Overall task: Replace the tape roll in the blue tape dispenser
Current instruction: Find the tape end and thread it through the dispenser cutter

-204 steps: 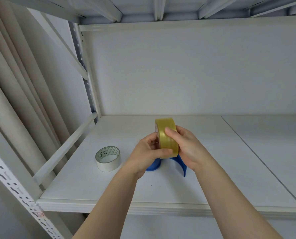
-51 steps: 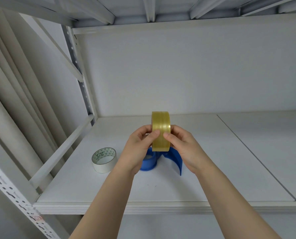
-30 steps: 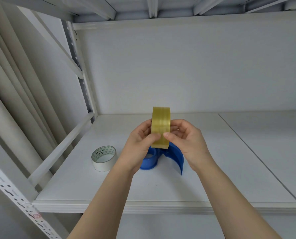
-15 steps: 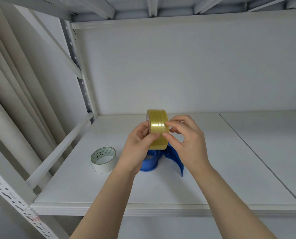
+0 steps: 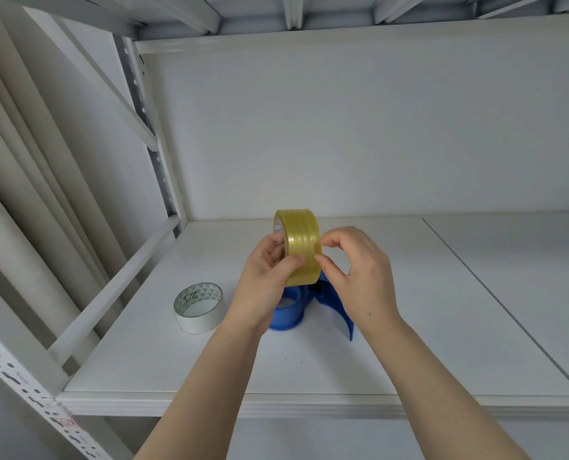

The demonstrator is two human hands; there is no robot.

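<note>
A yellow, see-through tape roll (image 5: 301,240) stands on edge in the air above the shelf. My left hand (image 5: 264,280) grips it from the left, thumb across its front face. My right hand (image 5: 359,273) is at the roll's right edge, with thumb and forefinger pinching at the tape's outer surface. Under both hands the blue tape dispenser (image 5: 289,310) rests on the white shelf (image 5: 409,343), partly hidden by my hands; its curved blade end (image 5: 344,317) points toward me.
A white tape roll (image 5: 198,307) with a patterned core lies flat on the shelf, left of the dispenser. A white rail (image 5: 110,290) and perforated upright bound the shelf's left side. The wall is behind and another shelf overhead.
My hands have turned the yellow roll a little and shifted it slightly left. My right fingers have gone from holding its side to picking at its outer surface.
</note>
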